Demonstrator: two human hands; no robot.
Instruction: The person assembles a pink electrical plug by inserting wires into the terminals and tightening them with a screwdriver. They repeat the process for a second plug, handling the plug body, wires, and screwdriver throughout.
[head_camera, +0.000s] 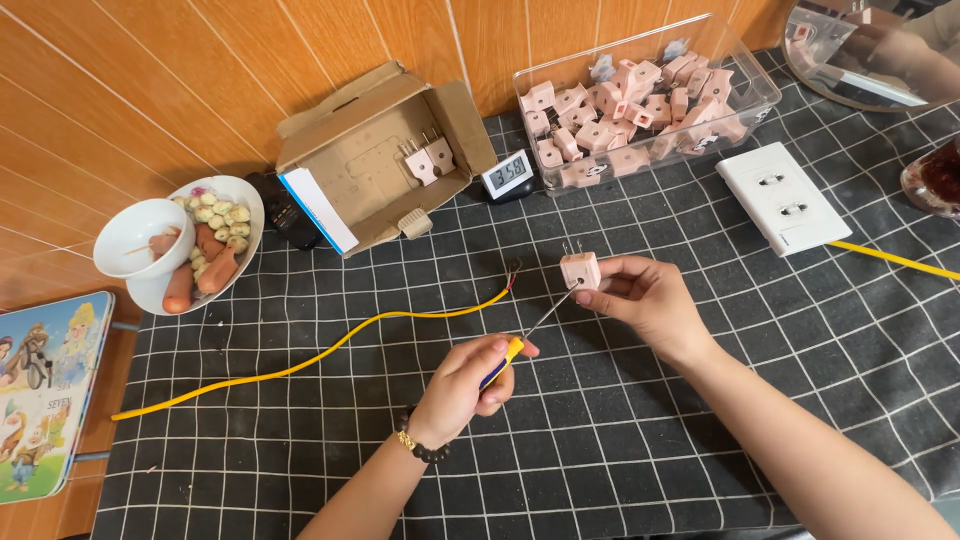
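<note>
My right hand (650, 298) holds a small pink plug adapter (580, 270) with its metal prongs pointing up, a little above the black checked cloth (620, 440). My left hand (468, 385) grips a screwdriver (510, 352) by its yellow and blue handle. The thin metal shaft runs up and right, and its tip meets the side of the adapter. A yellow cable (330, 350) with bared wire ends lies on the cloth just left of the adapter.
A clear plastic box (750, 70) full of pink adapters stands at the back. An open cardboard box (380, 160) holds two more. A white double socket (782, 197) with a yellow cord, a small digital clock (507, 171), food bowls (150, 240) and a picture book (45, 390) surround the work area.
</note>
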